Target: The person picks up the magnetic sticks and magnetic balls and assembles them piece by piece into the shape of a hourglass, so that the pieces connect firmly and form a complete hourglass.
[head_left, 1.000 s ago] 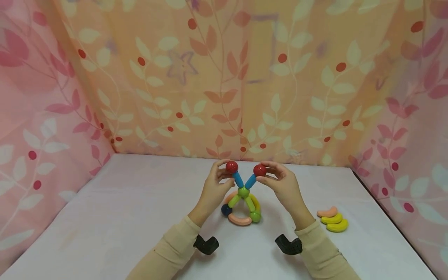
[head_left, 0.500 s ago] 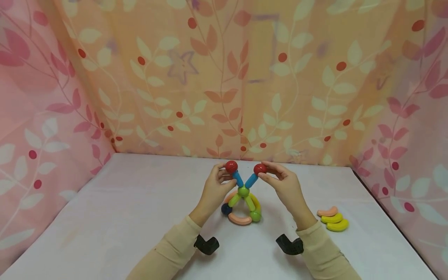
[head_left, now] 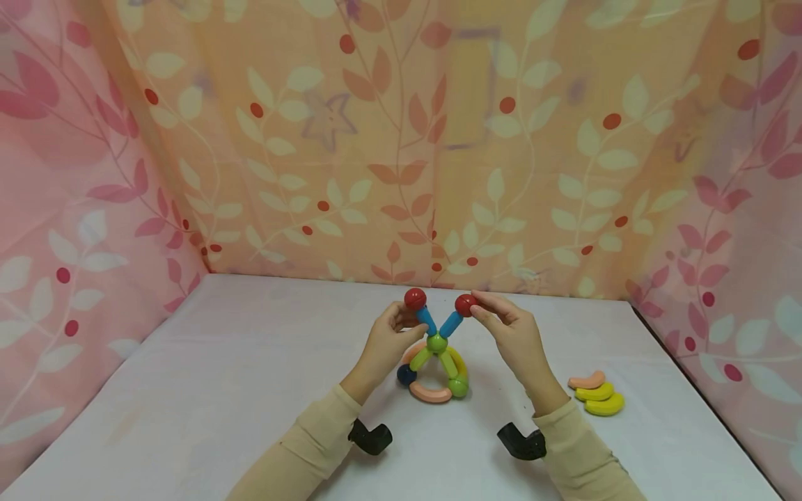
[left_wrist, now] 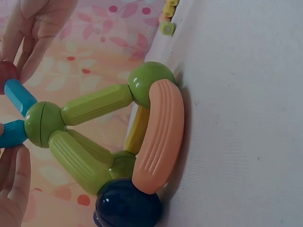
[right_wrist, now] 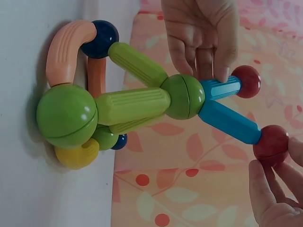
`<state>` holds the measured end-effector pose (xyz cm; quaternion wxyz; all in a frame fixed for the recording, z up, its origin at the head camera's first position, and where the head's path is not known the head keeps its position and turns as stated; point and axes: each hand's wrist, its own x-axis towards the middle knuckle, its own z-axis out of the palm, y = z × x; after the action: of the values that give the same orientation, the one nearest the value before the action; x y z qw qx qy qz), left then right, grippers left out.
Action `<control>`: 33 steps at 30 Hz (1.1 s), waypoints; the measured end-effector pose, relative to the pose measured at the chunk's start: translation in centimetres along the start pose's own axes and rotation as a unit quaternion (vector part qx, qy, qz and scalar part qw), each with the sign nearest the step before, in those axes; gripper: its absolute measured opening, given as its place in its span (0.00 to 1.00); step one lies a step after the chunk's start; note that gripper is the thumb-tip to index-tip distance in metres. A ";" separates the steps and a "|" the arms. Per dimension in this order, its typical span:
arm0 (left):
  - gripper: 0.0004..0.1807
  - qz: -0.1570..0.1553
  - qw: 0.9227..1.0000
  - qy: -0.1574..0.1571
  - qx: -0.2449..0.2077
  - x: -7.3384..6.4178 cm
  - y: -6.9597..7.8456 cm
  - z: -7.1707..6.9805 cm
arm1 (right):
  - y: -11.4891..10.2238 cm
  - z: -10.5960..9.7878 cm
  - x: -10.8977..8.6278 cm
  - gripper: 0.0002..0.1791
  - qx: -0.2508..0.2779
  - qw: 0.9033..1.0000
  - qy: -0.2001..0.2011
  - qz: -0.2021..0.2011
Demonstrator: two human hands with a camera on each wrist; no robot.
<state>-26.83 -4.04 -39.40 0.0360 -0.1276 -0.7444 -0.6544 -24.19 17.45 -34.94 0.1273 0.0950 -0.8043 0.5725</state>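
A magnetic stick-and-ball toy figure stands on the table. Its ring base joins curved peach sticks point(left_wrist: 160, 137), a curved yellow stick point(right_wrist: 78, 156), a navy ball point(head_left: 406, 376) and green balls point(right_wrist: 66, 116). Light green sticks point(left_wrist: 97, 104) rise to a central green ball point(head_left: 437, 343). From there two blue sticks spread in a V, each topped by a red ball. My left hand point(head_left: 390, 342) pinches the left blue stick point(right_wrist: 225, 87), below its red ball point(head_left: 415, 299). My right hand point(head_left: 515, 339) pinches the right red ball point(right_wrist: 271, 144) between thumb and fingers.
To the right on the white table point(head_left: 250, 362) lie spare curved sticks, a peach one point(head_left: 587, 380) and two yellow ones point(head_left: 603, 403). Black angled pieces point(head_left: 371, 438) sit at both wrists. Floral curtains point(head_left: 388, 139) enclose the table's back and sides.
My left hand has slid down from the left red ball to the blue stick beneath it. My right hand stays at its red ball, and the figure stands nearly unchanged.
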 end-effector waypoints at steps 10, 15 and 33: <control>0.17 -0.015 1.000 -0.025 0.008 -0.1 -0.3 0.0 | 0.3 -0.3 0.2 0.22 -0.003 1.000 -0.009 -0.010; 0.16 -0.013 0.999 -0.040 -0.004 -0.1 -0.7 0.2 | 0.3 -0.2 0.2 0.23 0.002 1.000 -0.007 -0.008; 0.25 -0.056 0.994 -0.075 -0.055 0.2 -1.2 1.1 | 0.2 -0.3 -0.2 0.24 0.057 0.998 -0.016 0.019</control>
<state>-27.15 -3.03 -40.69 -0.0637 -0.1359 -0.7139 -0.6840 -23.99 17.79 -35.09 0.0978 0.0962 -0.7738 0.6184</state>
